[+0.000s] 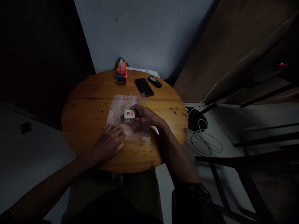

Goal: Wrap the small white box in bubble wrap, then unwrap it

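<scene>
A small white box (129, 115) with a red emblem sits on a sheet of bubble wrap (116, 109) in the head view. My right hand (146, 115) reaches in from the right, thumb and fingers closed on the box's right side. At the sheet's near left corner lies my left hand (112, 140), back upward and fingers curled in. Its palm faces the table, so anything in it is hidden. Part of the sheet lies under my right hand and forearm.
The round wooden table (81, 121) carries an orange tape dispenser (121, 72) at the back, a dark tablet or phone (144, 87) and a keypad phone (155, 81). A wall rises behind. Coiled white cable (203, 140) and a dark chair (224, 161) stand on the right.
</scene>
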Demonstrator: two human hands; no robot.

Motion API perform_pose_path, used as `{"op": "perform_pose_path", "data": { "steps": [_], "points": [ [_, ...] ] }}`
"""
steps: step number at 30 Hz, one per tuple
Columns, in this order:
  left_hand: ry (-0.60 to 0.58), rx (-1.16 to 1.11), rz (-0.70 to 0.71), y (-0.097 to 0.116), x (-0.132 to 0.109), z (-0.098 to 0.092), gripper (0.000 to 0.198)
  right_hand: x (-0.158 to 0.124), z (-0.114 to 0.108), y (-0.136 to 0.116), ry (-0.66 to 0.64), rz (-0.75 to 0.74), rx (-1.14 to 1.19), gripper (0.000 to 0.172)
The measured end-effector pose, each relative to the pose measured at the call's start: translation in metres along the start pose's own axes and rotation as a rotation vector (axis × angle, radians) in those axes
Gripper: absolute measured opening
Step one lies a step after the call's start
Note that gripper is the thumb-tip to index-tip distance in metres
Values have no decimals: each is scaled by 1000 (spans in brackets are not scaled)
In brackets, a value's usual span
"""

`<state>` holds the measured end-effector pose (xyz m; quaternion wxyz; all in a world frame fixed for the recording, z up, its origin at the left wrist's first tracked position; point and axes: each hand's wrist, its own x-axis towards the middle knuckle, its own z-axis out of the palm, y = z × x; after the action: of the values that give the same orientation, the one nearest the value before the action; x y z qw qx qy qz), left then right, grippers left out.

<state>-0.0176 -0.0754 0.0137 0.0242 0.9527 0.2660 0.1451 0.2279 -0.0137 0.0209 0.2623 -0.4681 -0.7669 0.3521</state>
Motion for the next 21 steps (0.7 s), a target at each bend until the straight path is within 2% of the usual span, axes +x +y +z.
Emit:
{"op": "perform_pose_path", "data": {
  "steps": [5,9,11,13,16,18,21],
  "points": [
    [162,-192,-144,-13,18,-15,13,-2,1,-6,21,46,65,51],
    [230,-209,-426,-34,54,-27,8,-2,-4,-6,104,93,262,52],
    [213,-235,-528,-45,72,-27,7,-3,-9,-4,158,80,357,56],
    [202,-242,-559,-53,85,-23,7,-5,-15,-2,195,51,429,61],
    [184,-283,-596,-58,92,-14,8,-6,-18,1,183,51,466,55],
    [187,-318,-616,-58,91,-9,8,-3,-14,4,187,109,495,51],
    [210,-385,-626,-58,87,-5,9,5,-3,10,259,204,575,37]
  ]
}}
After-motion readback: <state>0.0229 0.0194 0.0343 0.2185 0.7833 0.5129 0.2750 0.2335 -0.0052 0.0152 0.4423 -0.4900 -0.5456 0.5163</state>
